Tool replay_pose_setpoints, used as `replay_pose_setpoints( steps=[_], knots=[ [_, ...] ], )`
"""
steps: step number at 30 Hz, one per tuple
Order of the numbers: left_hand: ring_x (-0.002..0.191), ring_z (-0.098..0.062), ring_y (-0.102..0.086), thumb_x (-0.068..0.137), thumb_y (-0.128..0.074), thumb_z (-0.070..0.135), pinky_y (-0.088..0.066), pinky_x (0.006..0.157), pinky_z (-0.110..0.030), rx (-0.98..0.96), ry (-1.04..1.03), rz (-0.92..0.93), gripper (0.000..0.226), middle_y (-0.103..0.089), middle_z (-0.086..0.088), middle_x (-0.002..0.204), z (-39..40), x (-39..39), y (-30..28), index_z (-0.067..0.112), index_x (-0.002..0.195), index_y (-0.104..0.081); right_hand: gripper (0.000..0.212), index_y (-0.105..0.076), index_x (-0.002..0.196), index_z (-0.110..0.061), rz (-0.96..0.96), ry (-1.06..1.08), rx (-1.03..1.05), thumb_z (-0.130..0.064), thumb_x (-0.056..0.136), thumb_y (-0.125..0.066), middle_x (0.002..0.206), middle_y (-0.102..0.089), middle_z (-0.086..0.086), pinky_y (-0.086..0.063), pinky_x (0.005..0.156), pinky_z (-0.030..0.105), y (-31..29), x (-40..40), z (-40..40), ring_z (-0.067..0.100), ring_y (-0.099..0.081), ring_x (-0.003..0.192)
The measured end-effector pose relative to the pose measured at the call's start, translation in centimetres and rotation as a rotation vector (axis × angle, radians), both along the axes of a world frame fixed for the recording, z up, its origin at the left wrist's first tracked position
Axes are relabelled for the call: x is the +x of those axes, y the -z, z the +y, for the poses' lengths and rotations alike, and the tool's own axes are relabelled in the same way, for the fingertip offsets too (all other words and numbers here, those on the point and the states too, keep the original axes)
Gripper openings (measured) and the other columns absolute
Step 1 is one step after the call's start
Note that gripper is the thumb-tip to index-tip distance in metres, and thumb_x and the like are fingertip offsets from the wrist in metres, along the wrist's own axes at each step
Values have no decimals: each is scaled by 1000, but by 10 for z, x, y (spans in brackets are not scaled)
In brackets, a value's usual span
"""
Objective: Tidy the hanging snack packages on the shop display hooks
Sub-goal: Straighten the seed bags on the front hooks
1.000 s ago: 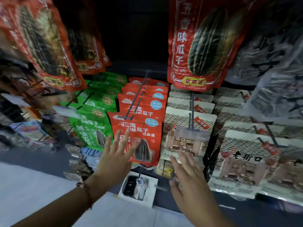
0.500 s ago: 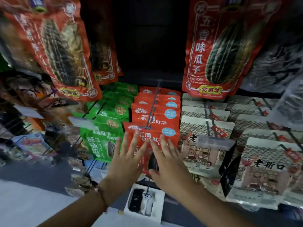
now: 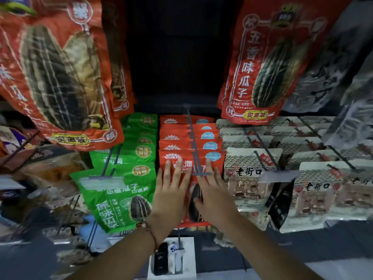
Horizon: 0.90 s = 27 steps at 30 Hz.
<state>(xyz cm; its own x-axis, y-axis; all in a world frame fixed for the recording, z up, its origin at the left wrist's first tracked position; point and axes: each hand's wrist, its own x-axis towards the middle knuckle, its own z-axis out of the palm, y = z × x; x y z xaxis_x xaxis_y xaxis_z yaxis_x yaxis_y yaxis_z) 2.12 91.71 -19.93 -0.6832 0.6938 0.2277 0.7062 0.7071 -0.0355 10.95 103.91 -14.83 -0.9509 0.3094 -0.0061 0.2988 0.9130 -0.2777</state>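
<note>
Hands, left (image 3: 171, 196) and right (image 3: 214, 196), flat and released against front red seed packet (image 3: 192, 203) on hook (image 3: 194, 154); recess above them dark, unreadable.

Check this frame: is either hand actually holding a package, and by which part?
Nothing is held. The left hand and right hand lie flat, fingers straight, on the face of the front red packet; no finger curls round an edge.

Dim shop — pale floor (image 3: 333, 271)
</note>
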Motion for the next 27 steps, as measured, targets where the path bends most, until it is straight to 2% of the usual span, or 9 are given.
replay_pose_setpoints(
  steps=[6, 8, 10, 12, 14, 17, 21, 24, 27],
  knots=[
    [145, -48, -28, 74, -75, 36, -32, 115, -60, 25, 54, 30, 84, -25, -24, 160, -9, 18, -8, 17, 150, -44, 80, 1, 159, -32, 0, -65, 24, -36, 98, -51, 162, 29, -1, 11, 109, 37, 1, 8, 7, 29, 13, 153],
    [147, -43, -28, 76, -73, 34, -28, 118, -56, 40, 87, 50, 82, -26, -23, 161, -24, 28, -7, 19, 151, -42, 80, 6, 158, -32, 4, -108, 18, -38, 100, -48, 161, 32, -1, 19, 112, 37, 2, 15, 5, 25, 19, 151],
    [149, -41, -25, 81, -65, 34, -21, 117, -53, 38, 90, 77, 78, -23, -20, 163, -50, 38, -1, 22, 152, -37, 82, 16, 155, -37, 18, -175, -11, -39, 101, -46, 157, 36, -5, 14, 120, 40, 6, 23, -1, 21, 26, 148],
    [149, -42, -24, 86, -53, 38, -19, 115, -53, 18, 41, 111, 72, -22, -20, 163, -83, 45, 5, 24, 154, -34, 84, 22, 151, -40, 19, -244, -54, -40, 101, -46, 155, 40, -8, 11, 120, 40, 10, 29, -12, 20, 30, 147],
    [148, -44, -21, 87, -45, 40, -16, 115, -54, -5, -54, 128, 71, -21, -22, 163, -117, 47, 6, 24, 155, -31, 84, 21, 151, -42, 16, -307, -70, -42, 101, -46, 152, 45, -11, 14, 117, 38, 9, 32, -26, 19, 33, 146],
    [147, -48, -22, 81, -54, 39, -17, 113, -57, -17, -192, 145, 81, -20, -24, 162, -160, 40, 1, 25, 156, -28, 84, 29, 145, -47, 0, -379, -94, -44, 102, -43, 146, 52, -15, 19, 112, 35, 2, 29, -50, 18, 38, 143],
    [146, -53, -20, 84, -59, 40, -19, 114, -62, 3, -224, 154, 84, -15, -26, 163, -200, 13, -6, 29, 159, -21, 89, 39, 129, -58, 20, -389, -124, -44, 102, -45, 142, 56, -20, 9, 114, 34, -6, 17, -84, 16, 36, 144],
    [146, -53, -19, 75, -79, 38, -29, 109, -68, 27, -188, 105, 99, -19, -26, 161, -202, -9, -8, 28, 158, -26, 88, 28, 140, -58, 72, -315, -150, -43, 101, -49, 142, 56, -18, -3, 120, 38, -9, 4, -109, 16, 30, 145],
    [146, -53, -21, 73, -81, 39, -32, 107, -69, 38, -129, 44, 95, -19, -24, 160, -197, -24, -11, 27, 153, -32, 90, 24, 147, -52, 100, -185, -152, -43, 99, -52, 142, 57, -15, -22, 120, 39, -11, -10, -138, 16, 17, 148]
  ],
)
